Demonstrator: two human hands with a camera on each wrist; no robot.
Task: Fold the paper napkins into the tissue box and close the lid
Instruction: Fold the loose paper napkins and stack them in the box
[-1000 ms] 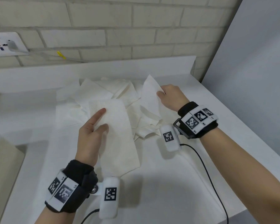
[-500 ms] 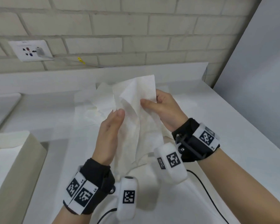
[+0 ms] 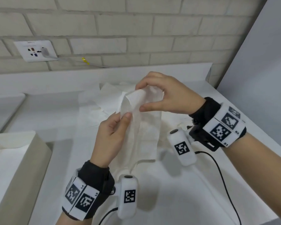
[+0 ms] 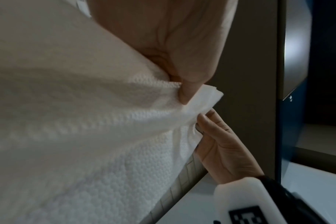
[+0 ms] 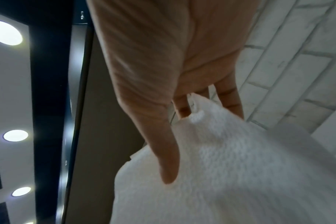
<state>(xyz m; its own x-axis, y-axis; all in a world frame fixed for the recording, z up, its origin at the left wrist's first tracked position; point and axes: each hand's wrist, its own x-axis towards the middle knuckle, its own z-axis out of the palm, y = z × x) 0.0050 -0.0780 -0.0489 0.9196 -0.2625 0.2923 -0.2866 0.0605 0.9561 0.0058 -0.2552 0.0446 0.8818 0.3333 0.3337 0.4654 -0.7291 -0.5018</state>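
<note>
Napkin [image 3: 144,120] is hanging above the desk [image 3: 193,184]; your left hand [image 3: 111,138] and right hand [image 3: 165,95] are pinching its top edge, folding; next you'll be lowering it into the tissue box [image 3: 31,159].

- The left hand [image 3: 111,137] pinches the near edge of a white napkin [image 3: 144,127] between thumb and fingers, held up above the table [image 3: 193,192].
- The right hand [image 3: 165,96] pinches the napkin's top end, where the paper curls over; the sheet hangs down between both hands.
- Loose napkins [image 3: 109,96] lie in a heap on the table behind the hands.
- An open tissue box [image 3: 28,161] stands at the left, white paper inside it.
- Both wrists wear black bands with white marker blocks; a black cable [image 3: 224,181] trails from the right one.
- A wall socket [image 3: 35,50] sits on the brick wall [image 3: 136,30].
</note>
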